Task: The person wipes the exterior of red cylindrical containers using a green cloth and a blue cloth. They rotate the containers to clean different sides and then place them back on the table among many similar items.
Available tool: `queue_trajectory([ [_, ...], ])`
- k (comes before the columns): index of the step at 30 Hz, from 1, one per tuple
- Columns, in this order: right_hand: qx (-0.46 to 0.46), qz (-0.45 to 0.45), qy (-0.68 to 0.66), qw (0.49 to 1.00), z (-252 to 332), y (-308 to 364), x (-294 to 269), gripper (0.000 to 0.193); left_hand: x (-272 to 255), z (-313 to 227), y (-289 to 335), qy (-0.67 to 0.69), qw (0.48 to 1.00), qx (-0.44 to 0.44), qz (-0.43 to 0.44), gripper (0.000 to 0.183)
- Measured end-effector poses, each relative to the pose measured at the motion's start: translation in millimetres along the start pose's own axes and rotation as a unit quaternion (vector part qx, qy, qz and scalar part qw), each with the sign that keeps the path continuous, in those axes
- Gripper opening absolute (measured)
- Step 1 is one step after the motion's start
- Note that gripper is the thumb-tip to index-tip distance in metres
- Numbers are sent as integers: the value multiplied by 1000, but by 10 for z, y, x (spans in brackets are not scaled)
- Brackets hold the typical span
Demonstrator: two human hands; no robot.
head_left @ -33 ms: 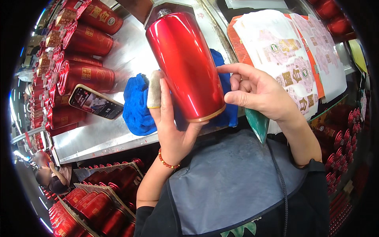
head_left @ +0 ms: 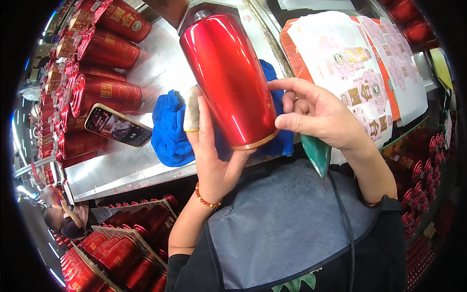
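Note:
A glossy red bottle (head_left: 228, 80) with a gold rim at its base lies slanted before me, its threaded neck in a grey holder (head_left: 187, 22). My left hand (head_left: 214, 165) supports its lower end, fingers along the left side and thumb under the base. One left finger wears a beige cloth cover (head_left: 192, 109). Against the right side, the index finger and thumb of my right hand (head_left: 321, 114) touch the bottle, spread apart, other fingers curled. A small gold star mark shows on the bottle between them. Under that hand is a green pointed piece (head_left: 317, 153); whether it is held cannot be seen.
Blue cloth (head_left: 170, 134) lies beneath the bottle on the metal table (head_left: 116, 177). A phone (head_left: 118, 125) leans by several red bottles (head_left: 107, 95) at left. Printed decal sheets (head_left: 335, 58) lie at right. Crates of red bottles (head_left: 114, 253) stand below left; a person (head_left: 68, 219) is beyond.

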State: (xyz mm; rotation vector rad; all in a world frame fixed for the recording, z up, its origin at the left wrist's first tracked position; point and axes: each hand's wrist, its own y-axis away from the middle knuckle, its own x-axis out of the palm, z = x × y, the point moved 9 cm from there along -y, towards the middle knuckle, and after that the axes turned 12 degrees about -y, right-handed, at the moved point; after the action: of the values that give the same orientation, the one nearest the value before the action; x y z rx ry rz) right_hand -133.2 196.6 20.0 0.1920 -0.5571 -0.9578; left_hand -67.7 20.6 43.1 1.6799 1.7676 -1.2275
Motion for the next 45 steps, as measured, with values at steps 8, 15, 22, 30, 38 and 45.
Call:
queue_trajectory([
  [8, -52, -10, 74, 996, 22, 40, 118, 84, 89, 127, 50, 277, 956, -95, 26, 97],
  [15, -60, -10, 78, 995, 18, 30, 113, 88, 122, 99, 42, 300, 947, -111, 13, 95],
  [22, -49, 3, 49, 998, -6, 25, 104, 87, 123, 68, 30, 323, 938, -121, 13, 97],
  [30, -12, 8, -63, 998, -101, -26, 31, 70, 83, 65, -6, 297, 950, -97, 10, 103],
  [38, -45, 10, -22, 999, -77, -9, 55, 67, 58, 24, -27, 204, 973, -111, 5, 105],
  [45, -24, 7, -26, 999, -35, -19, -24, 68, -133, -58, 140, 111, 988, 2, -105, 80],
])
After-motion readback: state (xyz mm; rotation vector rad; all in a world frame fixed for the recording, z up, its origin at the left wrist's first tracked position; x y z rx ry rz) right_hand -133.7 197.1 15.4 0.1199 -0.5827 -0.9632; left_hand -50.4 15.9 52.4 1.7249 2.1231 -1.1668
